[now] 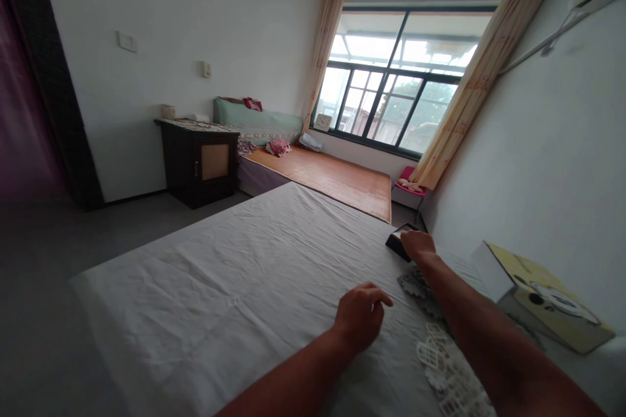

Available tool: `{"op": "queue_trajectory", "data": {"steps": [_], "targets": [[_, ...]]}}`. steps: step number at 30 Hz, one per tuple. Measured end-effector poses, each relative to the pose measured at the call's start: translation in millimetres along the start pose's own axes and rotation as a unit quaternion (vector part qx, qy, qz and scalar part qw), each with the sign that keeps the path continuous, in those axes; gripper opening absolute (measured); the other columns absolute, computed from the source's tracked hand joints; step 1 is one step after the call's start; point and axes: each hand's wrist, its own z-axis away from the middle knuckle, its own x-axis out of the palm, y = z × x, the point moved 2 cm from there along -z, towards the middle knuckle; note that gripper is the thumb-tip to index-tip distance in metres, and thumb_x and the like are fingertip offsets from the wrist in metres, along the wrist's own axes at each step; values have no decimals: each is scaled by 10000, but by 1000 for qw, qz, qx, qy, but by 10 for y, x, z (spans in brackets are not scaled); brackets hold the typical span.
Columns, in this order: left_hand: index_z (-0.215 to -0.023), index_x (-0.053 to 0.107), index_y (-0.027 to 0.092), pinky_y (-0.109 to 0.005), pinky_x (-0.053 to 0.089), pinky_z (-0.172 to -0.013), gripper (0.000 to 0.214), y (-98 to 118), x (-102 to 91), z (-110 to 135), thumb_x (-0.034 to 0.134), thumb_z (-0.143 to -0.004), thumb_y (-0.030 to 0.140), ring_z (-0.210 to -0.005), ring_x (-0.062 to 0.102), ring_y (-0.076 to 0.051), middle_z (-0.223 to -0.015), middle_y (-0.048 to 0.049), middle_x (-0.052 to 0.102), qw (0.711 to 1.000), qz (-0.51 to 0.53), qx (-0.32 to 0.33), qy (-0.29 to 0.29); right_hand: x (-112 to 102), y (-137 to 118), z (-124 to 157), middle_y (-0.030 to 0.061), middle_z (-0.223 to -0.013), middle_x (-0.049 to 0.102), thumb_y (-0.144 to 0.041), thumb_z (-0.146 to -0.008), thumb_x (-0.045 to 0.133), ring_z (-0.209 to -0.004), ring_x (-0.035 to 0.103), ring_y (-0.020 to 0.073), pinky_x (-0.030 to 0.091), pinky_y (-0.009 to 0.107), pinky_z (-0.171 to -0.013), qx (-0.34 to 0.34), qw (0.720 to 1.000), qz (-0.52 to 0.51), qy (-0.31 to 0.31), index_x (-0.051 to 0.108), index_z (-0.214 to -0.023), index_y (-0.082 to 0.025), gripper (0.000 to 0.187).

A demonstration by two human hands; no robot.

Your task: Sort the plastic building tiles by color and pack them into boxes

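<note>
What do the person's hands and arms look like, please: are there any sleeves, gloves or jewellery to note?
The left hand and the right hand are both bare, with no gloves. No ring, watch or bracelet can be seen on either. Behind each wrist no sleeve or cuff shows, right up to the bottom edge of the picture.

Small dark flat box (397, 239), lighter upper face. It lies flat, its near end under the right hand (418, 245), beyond and right of the left hand (360, 316).
</note>
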Motion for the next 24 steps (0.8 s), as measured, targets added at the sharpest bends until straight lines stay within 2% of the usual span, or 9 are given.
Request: {"op": "queue_trajectory", "data": {"steps": [3, 6, 10, 12, 15, 18, 21, 24], "targets": [[-899, 690, 273, -246, 467, -831, 307, 4, -16, -14, 452, -772, 126, -872, 607, -135, -950, 18, 671, 1000, 4, 3, 20, -62, -100, 132, 189, -952, 682, -118, -829, 407, -909, 644, 285, 453, 352, -714, -6, 999, 18, 34, 686, -922, -107, 295], [-936, 681, 261, -251, 464, -841, 324, 3, -115, -67, 449, -770, 108, -920, 588, -144, -949, 1, 664, 997, 15, -2, 74, -176, -274, 405, 170, -946, 676, -131, -839, 403, -863, 649, 260, 432, 331, -691, -30, 997, 25, 70, 644, -974, -113, 277], [-1004, 658, 211, -249, 474, -818, 333, -110, -374, -193, 419, -795, 111, -955, 574, -150, -994, -38, 649, 982, 42, -46, 180, -357, -540, 1079, 103, -910, 667, -156, -835, 446, -783, 638, 207, 381, 313, -675, -95, 988, 19, 122, 607, -945, -166, 196], [-1020, 653, 169, -261, 473, -824, 308, -230, -483, -255, 439, -800, 138, -924, 585, -154, -1007, -64, 648, 973, 56, -85, 207, -428, -651, 1506, 62, -831, 658, -139, -826, 468, -732, 622, 180, 348, 311, -669, -144, 975, 8, 168, 598, -867, -183, 143], [-1093, 629, 122, -274, 485, -798, 338, -429, -520, -315, 508, -803, 247, -834, 607, -155, -1046, -102, 642, 973, 87, -139, 165, -484, -756, 2118, 12, -732, 628, -106, -812, 497, -660, 588, 150, 303, 313, -646, -197, 954, -18, 226, 574, -776, -198, 125], [-1143, 611, 123, -272, 490, -787, 444, -547, -461, -319, 561, -779, 373, -814, 619, -160, -1073, -108, 643, 978, 104, -151, 102, -505, -786, 2584, -18, -713, 613, -109, -799, 533, -621, 553, 132, 280, 312, -643, -225, 937, -53, 262, 560, -750, -212, 118], [-1145, 615, 121, -266, 484, -809, 474, -554, -418, -285, 606, -734, 357, -835, 625, -167, -1094, -107, 646, 985, 78, -140, 68, -524, -756, 2877, -22, -728, 616, -129, -809, 534, -640, 542, 130, 275, 305, -650, -224, 926, -93, 289, 561, -766, -218, 103], [-1104, 642, 126, -248, 488, -787, 419, -514, -414, -245, 599, -716, 277, -826, 633, -164, -1051, -87, 674, 988, 57, -134, 44, -532, -689, 3026, -14, -758, 629, -136, -831, 500, -689, 554, 129, 290, 292, -676, -203, 916, -133, 319, 572, -789, -215, 116]]}}
